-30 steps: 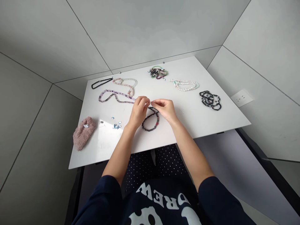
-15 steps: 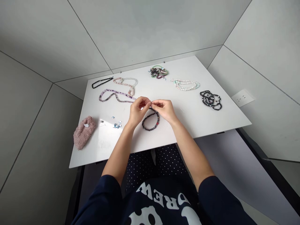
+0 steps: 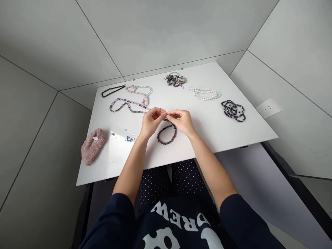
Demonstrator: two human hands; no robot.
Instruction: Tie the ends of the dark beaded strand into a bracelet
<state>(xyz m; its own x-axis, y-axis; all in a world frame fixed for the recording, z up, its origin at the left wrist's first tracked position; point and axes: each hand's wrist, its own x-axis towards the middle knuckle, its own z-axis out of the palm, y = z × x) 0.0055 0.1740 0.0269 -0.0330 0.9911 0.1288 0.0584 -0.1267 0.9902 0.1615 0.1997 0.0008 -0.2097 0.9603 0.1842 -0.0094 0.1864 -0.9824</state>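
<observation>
A strand of dark beads (image 3: 162, 141) with one red bead lies in a loop near the table's front edge. Its upper part rises to the fingertips of both hands. My left hand (image 3: 151, 121) pinches with thumb and forefinger at the strand's end. My right hand (image 3: 181, 121) makes a matching pinch just beside it, the two sets of fingertips almost touching. The very ends of the strand are too small and too covered by the fingers to make out. Behind my left hand runs a purple and grey bead strand (image 3: 129, 101).
On the white table (image 3: 207, 128) lie a pink fluffy pouch-like item (image 3: 93, 146), small blue scraps (image 3: 130, 138), a black strand (image 3: 113, 91), a pink and clear strand (image 3: 136, 91), a mixed bead pile (image 3: 175, 80), a white and green strand (image 3: 205, 93) and coiled black beads (image 3: 233, 110).
My left hand has shifted slightly left and its fingers have drawn closer together. The right hand stays in nearly the same place. The dark loop on the table has hardly moved.
</observation>
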